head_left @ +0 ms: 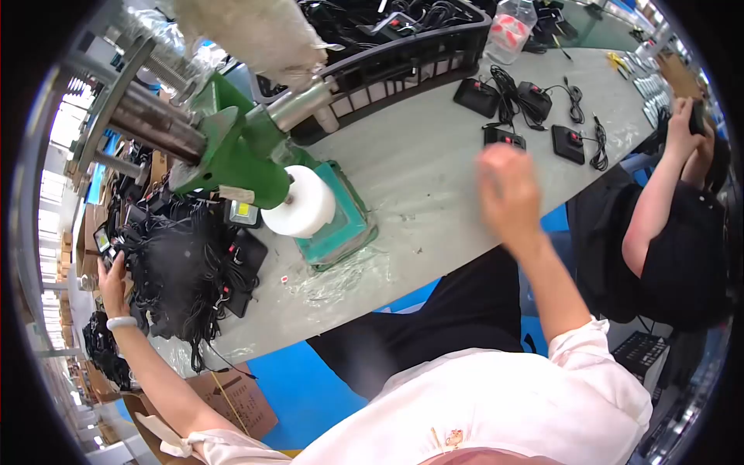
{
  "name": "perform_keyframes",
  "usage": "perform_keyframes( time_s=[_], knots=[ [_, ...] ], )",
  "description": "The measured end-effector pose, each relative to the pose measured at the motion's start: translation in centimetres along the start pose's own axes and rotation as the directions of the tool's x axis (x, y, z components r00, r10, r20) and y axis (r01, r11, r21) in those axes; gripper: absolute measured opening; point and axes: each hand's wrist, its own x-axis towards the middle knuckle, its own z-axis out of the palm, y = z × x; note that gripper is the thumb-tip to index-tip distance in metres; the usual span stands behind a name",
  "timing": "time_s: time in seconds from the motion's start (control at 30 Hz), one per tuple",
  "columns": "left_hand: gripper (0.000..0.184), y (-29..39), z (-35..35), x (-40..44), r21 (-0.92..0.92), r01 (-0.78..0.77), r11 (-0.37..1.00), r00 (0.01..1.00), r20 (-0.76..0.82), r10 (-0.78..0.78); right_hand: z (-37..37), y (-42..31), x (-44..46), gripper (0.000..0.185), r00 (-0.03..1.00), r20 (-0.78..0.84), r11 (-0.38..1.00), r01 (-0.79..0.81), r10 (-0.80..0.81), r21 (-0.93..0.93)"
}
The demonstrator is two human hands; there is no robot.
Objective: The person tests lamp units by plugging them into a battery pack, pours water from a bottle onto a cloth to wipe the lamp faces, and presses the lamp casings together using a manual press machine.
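Note:
My left hand [115, 285] is at the left edge of a heap of black cabled devices [186, 263], its fingers apart; whether it touches a device I cannot tell. Over the table, my right hand [510, 194] is smeared by motion, so its grip is unclear. Just beyond its fingers lies a small black device with a red part [505, 138]. Several similar black devices with coiled cables, such as this one [568, 145], rest nearby. Between my hands stands a green press [240, 155] with a round white head [302, 203] above a teal pad [337, 225].
A black crate [403, 77] full of cables stands behind the press. At the back is a clear plastic container with red pieces [509, 32]. Another person [666, 232] in black sits at the right. A cardboard box [232, 399] lies below the table's left end.

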Motion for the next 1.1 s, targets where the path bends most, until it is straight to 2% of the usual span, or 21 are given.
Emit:
perform_keyframes(
  time_s=[0.03, 0.07, 0.1, 0.13, 0.17, 0.2, 0.23, 0.27, 0.3, 0.33, 0.4, 0.47, 0.53, 0.57, 0.67, 0.77, 0.8, 0.93, 1.03, 1.07, 1.1],
  knots=[
    [0.073, -1.1, -0.7, 0.1, 0.118, 0.007, 0.993, 0.999, -0.049, -0.002, -0.5, 2.6, 0.7, 0.024, 0.997, -0.022, 0.992, -0.075, 0.073, -0.098],
    [0.068, -0.5, -0.4, -1.4, 0.301, -0.173, 0.938, 0.963, -0.15, 0.226, -1.3, 5.3, 1.1, 0.026, 0.998, -0.05, 0.962, -0.054, 0.042, -0.269],
    [0.062, 0.6, 0.6, -4.1, 0.482, -0.315, 0.817, 0.867, -0.204, 0.455, -1.9, 6.3, 0.3, 0.026, 0.984, 0.038, 0.966, -0.164, 0.174, -0.199],
    [0.058, 2.1, 2.4, -7.3, 0.653, -0.404, 0.641, 0.72, -0.205, 0.663, -2.1, 7.1, -0.5, 0.027, 0.946, 0.134, 0.951, -0.278, 0.296, -0.137],
    [0.048, 5.1, 6.3, -12.7, 0.588, -0.48, 0.651, 0.711, -0.175, 0.681, -2.1, 7.6, -0.8, 0.028, 0.885, 0.238, 0.916, -0.391, 0.4, -0.085],
    [0.039, 8.2, 10.8, -19.1, 0.519, -0.546, 0.657, 0.701, -0.146, 0.698, -2.3, 5.9, -0.7, 0.029, 0.889, 0.23, 0.917, -0.395, 0.396, -0.054],
    [0.031, 9.1, 14.6, -23.5, 0.339, -0.647, 0.683, 0.706, -0.073, 0.704, -1.9, 4.4, -1.1, 0.027, 0.898, 0.256, 0.932, -0.362, 0.357, -0.028],
    [0.029, 9.9, 17.9, -27.6, 0.332, -0.748, 0.574, 0.632, 0.093, 0.77, -1.5, 2.9, -1.5, 0.026, 0.907, 0.279, 0.944, -0.329, 0.316, 0.001],
    [0.038, 11.6, 21.4, -32.1, 0.067, -0.74, 0.669, 0.664, 0.236, 0.71, -1.1, 1.6, -1.7, 0.024, 0.914, 0.301, 0.955, -0.296, 0.273, 0.033],
    [0.045, 13.4, 24.0, -34.9, 0.119, -0.839, 0.53, 0.527, 0.417, 0.74, -0.3, 0.4, -1.9, 0.022, 0.934, 0.301, 0.969, -0.23, 0.194, 0.092],
    [0.056, 15.0, 30.2, -36.9, -0.068, -0.86, 0.506, 0.409, 0.502, 0.762, 0.9, -1.0, -2.6, 0.018, 0.959, 0.281, 0.975, -0.106, 0.048, 0.194],
    [0.064, 15.9, 35.1, -36.9, -0.05, -0.889, 0.455, 0.361, 0.532, 0.766, 0.7, 0.4, -2.1, 0.016, 0.987, 0.109, 0.992, -0.125, 0.122, 0.023],
    [0.072, 17.1, 39.5, -35.9, -0.126, -0.835, 0.535, 0.391, 0.547, 0.74, 0.1, 3.3, -0.2, 0.017, 0.981, -0.053, 0.966, -0.191, 0.185, -0.174],
    [0.073, 17.7, 41.7, -35.1, -0.103, -0.849, 0.519, 0.394, 0.532, 0.749, -0.2, 5.1, 0.8, 0.02, 0.969, -0.123, 0.931, -0.242, 0.216, -0.273],
    [0.073, 17.6, 48.3, -32.5, -0.053, -0.847, 0.528, 0.412, 0.561, 0.718, 1.0, 11.4, 1.1, 0.027, 0.946, -0.025, 0.841, -0.298, 0.322, -0.451],
    [0.07, 18.4, 48.8, -32.2, -0.088, -0.789, 0.609, 0.39, 0.694, 0.605, 0.0, 12.3, 2.4, 0.034, 0.959, 0.073, 0.879, -0.218, 0.273, -0.424],
    [0.068, 18.7, 48.1, -32.2, -0.103, -0.761, 0.64, 0.365, 0.748, 0.555, -0.4, 12.0, 2.4, 0.032, 0.98, -0.015, 0.89, -0.185, 0.196, -0.417],
    [0.065, 17.4, 42.8, -35.5, 0.036, -0.838, 0.545, 0.399, 0.722, 0.565, -2.4, 8.4, 0.2, 0.026, 0.995, -0.101, 0.932, -0.052, 0.016, -0.358],
    [0.066, 15.5, 40.3, -37.2, 0.0, -0.83, 0.558, 0.421, 0.655, 0.627, -1.8, 7.3, -2.9, 0.027, 0.992, -0.055, 0.989, -0.115, 0.11, -0.094],
    [0.068, 15.3, 39.6, -37.5, 0.015, -0.829, 0.56, 0.419, 0.678, 0.603, -1.7, 6.8, -3.4, 0.026, 0.984, -0.049, 0.985, -0.171, 0.169, -0.033],
    [0.068, 15.1, 39.4, -37.6, 0.019, -0.826, 0.563, 0.423, 0.681, 0.598, -1.7, 6.6, -3.5, 0.026, 0.985, 0.023, 0.985, -0.171, 0.172, -0.034]
  ],
)
